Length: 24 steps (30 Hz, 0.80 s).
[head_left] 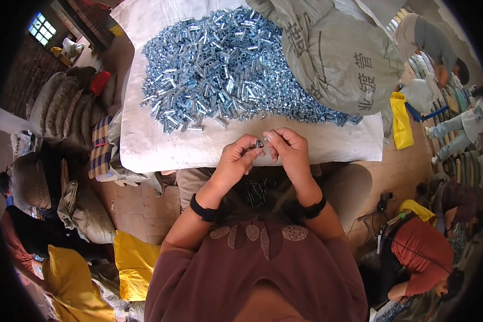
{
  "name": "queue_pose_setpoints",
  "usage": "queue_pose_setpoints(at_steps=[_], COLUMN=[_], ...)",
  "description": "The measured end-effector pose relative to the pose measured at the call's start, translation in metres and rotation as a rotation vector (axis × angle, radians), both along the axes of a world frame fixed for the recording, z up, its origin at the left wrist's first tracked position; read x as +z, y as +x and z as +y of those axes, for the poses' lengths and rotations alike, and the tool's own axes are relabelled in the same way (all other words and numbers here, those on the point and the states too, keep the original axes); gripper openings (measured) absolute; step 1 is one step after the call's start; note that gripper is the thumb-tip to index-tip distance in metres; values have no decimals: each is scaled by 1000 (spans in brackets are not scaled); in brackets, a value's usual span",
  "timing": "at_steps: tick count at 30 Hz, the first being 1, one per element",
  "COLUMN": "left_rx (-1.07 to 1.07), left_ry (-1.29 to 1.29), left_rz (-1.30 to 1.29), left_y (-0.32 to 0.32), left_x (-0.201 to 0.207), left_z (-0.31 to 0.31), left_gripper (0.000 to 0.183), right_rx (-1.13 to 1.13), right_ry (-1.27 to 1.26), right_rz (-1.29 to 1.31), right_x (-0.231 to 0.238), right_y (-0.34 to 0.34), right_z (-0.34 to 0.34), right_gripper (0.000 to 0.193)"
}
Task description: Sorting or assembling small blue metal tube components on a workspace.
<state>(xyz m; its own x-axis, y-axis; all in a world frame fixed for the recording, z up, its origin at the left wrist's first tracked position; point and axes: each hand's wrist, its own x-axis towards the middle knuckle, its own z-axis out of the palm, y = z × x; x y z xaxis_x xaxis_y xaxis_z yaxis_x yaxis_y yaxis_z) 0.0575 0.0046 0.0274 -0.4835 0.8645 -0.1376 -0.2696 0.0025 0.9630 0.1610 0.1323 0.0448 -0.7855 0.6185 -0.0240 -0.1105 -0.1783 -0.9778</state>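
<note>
Over the near edge of the white-covered table (327,142), my two hands are close together. A small shiny metal piece (259,144) is pinched between the thumb and index finger of my left hand (235,162). Beside it, the fingertips of my right hand (291,154) are pressed together on a tiny pale bit, too small to name. Beyond them spreads a large heap of silvery-blue metal sleeves (220,70). Below my hands, several thin metal pieces (256,193) lie in something dark at my lap; its outline is hidden in shadow.
A grey woven sack (349,59) rests on the heap's right side. Full sacks (59,104) stand at the left. Yellow bags (134,265) lie around. Other people work nearby, one in a red shirt (421,249) at the lower right.
</note>
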Motion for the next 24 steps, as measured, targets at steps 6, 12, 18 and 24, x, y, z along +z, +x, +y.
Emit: queue_pose_setpoints(at_steps=[6,12,18,24], left_rx=[97,94,84,110], left_ry=[57,15,-5,-21], left_rz=[433,502,287,238], left_y=[4,3,4,4], left_x=[-7,-9,-16,-26], left_z=[1,-1,-3,0], left_gripper=[15,17,17,18], right_rx=[-5,-85,-162,-225], right_ry=[84,673,890,1012], right_rz=[-106,-152,-124,-123], right_x=[0,-6,-10,-23], right_y=[-2,-2,0,-8], right_z=[-3,-1,-13,-24], right_gripper=[16,14,13,12])
